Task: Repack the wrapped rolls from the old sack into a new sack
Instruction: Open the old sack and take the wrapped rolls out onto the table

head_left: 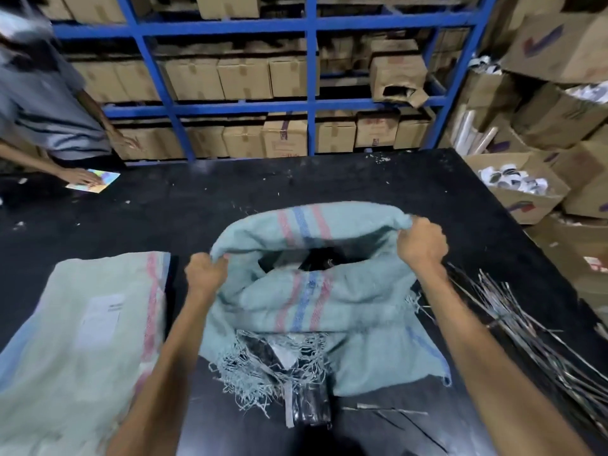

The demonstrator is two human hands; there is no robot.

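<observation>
We have both hands on the pale green woven sack with pink and blue stripes (306,304), bunched up on the black table (197,199).
- On the left hand (205,273), the fingers (221,258) are curled and pinch the left side of the sack's mouth rim.
- On the right hand (422,243), the fingers (415,222) are curled over the right side of the rim and pinch a fold of fabric.
- The mouth gapes open between the two sets of fingers. Down inside it we see a dark wrapped roll (317,260). It's blurred, so we can't tell how many there are.
- Below the fingers, toward us, the sack's near end is torn and frayed. A black glossy wrapped bundle (307,403) sticks out of it onto the table.
- Left of the left fingers, a second pale green woven sack with a white label (82,340) lies flat, just beside the first.
- Right of the right fingers is a pile of thin grey strips (526,327).
- Far beyond the left fingers, another person's hand (80,176) rests on a colourful card (98,182).
- Behind the table stands a blue steel rack (312,106) of cardboard boxes (243,77).
</observation>
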